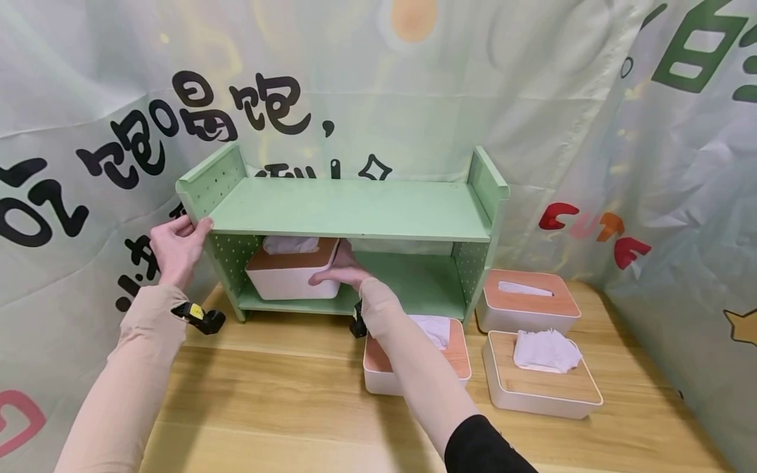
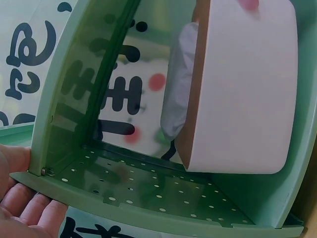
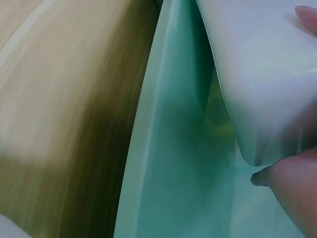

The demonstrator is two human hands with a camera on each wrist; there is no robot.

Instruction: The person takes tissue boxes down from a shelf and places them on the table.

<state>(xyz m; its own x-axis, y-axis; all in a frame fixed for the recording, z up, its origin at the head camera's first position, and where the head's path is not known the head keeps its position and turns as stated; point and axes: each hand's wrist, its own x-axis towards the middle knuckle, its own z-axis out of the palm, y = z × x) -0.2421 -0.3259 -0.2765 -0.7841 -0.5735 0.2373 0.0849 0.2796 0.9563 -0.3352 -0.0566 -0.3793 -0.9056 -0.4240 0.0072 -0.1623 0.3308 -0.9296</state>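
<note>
A two-tier green shelf (image 1: 349, 209) stands at the back of the table. My left hand (image 1: 177, 249) grips the front edge of its left side panel, with the thumb on one face and fingers curled round the other in the left wrist view. On the lower tier, toward the left, sits a white tissue box (image 1: 290, 282) with a wood-look lid and a tissue (image 2: 179, 82) sticking out. My right hand (image 1: 343, 268) holds this box at its right end, thumb on the front face. In the right wrist view a fingertip (image 3: 262, 177) shows beside the box's end.
Another tissue box (image 1: 378, 381) stands before the shelf, partly hidden under my right forearm. To the shelf's right are two more, one at the back (image 1: 526, 320) and one nearer (image 1: 538, 402). Printed cloth (image 1: 414, 118) hangs behind the wooden table (image 1: 266, 394).
</note>
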